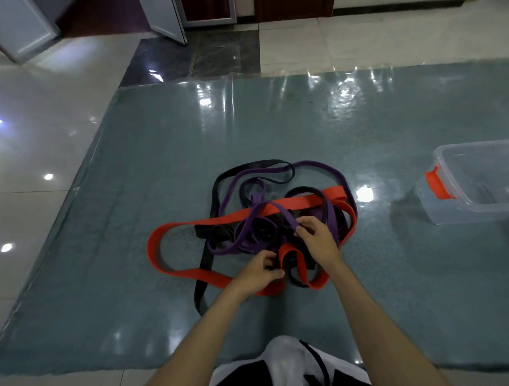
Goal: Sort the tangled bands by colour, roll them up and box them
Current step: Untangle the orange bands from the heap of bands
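Your left hand [261, 269] pinches a black band [214, 208] and your right hand [315, 236] pinches a purple band [287, 216] in the knotted black, purple and red band [168, 272] heap.

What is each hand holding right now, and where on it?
Left hand pinches a black band strand at the tangle's near edge; right hand pinches a purple band strand mid-tangle.
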`<state>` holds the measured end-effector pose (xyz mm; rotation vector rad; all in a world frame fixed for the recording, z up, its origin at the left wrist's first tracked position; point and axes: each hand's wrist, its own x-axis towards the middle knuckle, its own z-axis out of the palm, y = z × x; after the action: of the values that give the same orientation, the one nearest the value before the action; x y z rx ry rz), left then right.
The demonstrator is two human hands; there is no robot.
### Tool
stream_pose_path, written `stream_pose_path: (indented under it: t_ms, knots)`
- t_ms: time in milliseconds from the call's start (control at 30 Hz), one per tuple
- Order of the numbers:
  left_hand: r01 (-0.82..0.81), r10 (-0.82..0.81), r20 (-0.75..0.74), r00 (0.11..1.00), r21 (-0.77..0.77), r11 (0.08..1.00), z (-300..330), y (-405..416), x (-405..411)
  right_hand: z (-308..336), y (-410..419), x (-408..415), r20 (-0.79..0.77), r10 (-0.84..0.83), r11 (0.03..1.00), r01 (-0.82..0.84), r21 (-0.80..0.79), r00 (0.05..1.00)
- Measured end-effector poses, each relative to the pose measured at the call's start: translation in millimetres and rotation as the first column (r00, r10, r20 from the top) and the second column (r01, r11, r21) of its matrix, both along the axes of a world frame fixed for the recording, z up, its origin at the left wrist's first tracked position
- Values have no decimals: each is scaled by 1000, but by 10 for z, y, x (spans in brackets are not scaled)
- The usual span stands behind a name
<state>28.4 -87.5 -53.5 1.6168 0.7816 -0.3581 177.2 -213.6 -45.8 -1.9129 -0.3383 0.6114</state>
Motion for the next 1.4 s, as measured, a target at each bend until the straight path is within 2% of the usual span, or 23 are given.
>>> stream_pose_path:
  t_ms: [133,200,267,300,400,467,567,667,700,767,800,833,867,933,1000,1033,1067,1100,1167,1200,1233,1333,1400]
  knots:
    - [-13,13,-5,1000,26,1000,-138,-220,95,27,-115,14,10,64,998,-64,-5,998]
    - [-1,1,-6,1000,133,991,-169,-313,107,54,-146,21,-38,61,998,-61,-13,997]
    - [80,-83,1,997,271,959,-158,-326,92,80,-140,32,24,21,1000,-21,-23,1000]
    - [135,-144,9,990,293,947,-124,-300,83,87,-129,25,90,-19,1000,21,-16,996]
    - [286,-310,52,949,271,919,99,-110,56,90,-88,-41,229,-149,989,146,30,962]
    - [414,-444,57,894,273,868,298,54,36,63,-54,-93,241,-133,991,128,34,962]
    - [656,-667,-42,744,237,716,611,229,-6,5,2,-169,165,0,1000,3,-18,986]
    - [751,-749,-135,649,270,602,816,264,-39,-52,2,-213,83,209,975,-202,-93,974]
    - [747,-750,-141,646,318,584,860,251,-38,-83,-24,-224,60,335,936,-324,-139,940]
    - [687,-720,-114,685,428,587,914,230,-27,-120,-105,-251,-22,573,794,-562,-231,819]
    - [641,-694,-92,714,483,596,926,229,-21,-130,-159,-263,-74,636,736,-633,-240,768]
    - [589,-664,-72,744,538,603,927,237,-14,-140,-216,-273,-102,656,717,-659,-226,748]
    - [532,-630,-48,775,587,610,918,244,-14,-137,-268,-285,-99,641,739,-647,-189,761]
    - [426,-567,15,824,644,636,887,252,-16,-142,-368,-297,-113,492,865,-499,-51,863]
    - [370,-526,38,850,666,647,849,242,-27,-108,-423,-267,-193,207,977,-195,80,959]
    - [360,-513,36,858,671,648,833,233,-33,-111,-447,-240,-203,40,994,-19,103,978]
    - [355,-506,36,862,671,652,814,224,-43,-122,-483,-213,-165,-126,986,142,91,978]
    - [354,-506,42,861,664,658,797,219,-50,-141,-537,-179,-62,-264,962,267,47,962]
    - [373,-518,63,853,621,689,782,223,-64,-220,-687,-128,182,-394,905,415,-96,901]
    - [396,-531,74,844,581,711,790,232,-71,-262,-766,-120,232,-408,876,450,-174,883]
    - [429,-546,80,834,530,732,810,248,-77,-311,-844,-124,207,-411,858,453,-242,888]
    - [563,-603,57,795,300,770,941,313,-90,-427,-947,-197,-104,-407,861,343,-376,908]
    - [648,-659,3,752,174,741,1025,353,-97,-471,-956,-248,-236,-372,880,261,-397,898]
